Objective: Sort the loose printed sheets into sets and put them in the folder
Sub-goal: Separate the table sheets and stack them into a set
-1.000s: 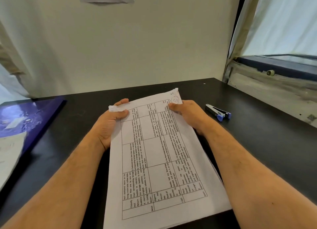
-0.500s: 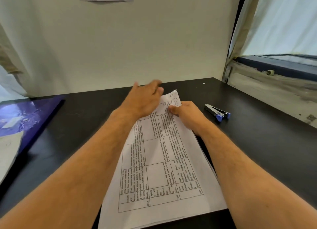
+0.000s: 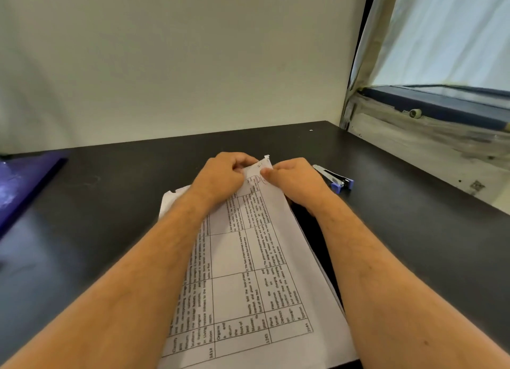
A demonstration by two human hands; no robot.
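**A:** Head camera, centre of the frame: I see the stack of printed sheets (image 3: 248, 272) lying flat on the black table (image 3: 400, 230), running from the bottom edge up to the middle. Both hands meet at its far corner. The left hand (image 3: 220, 176) has its fingers curled onto the top edge, and the right hand (image 3: 292, 179) pinches the corner with its thumb on top.

**B:** How do you think the paper handles?

**A:** Light and floppy, I judge. Thin white office paper printed with a ruled table; the far corner looks creased and a little torn, so it could rip further if pulled. Sheets may slide on each other, so I would hold a short edge with both hands and keep the stack squared.

**B:** Anything else nearby?

**A:** A small stapler (image 3: 334, 178), metal with blue plastic ends, just beside the right hand. At the left edge lies a glossy purple folder (image 3: 24, 186), well apart from the stack.
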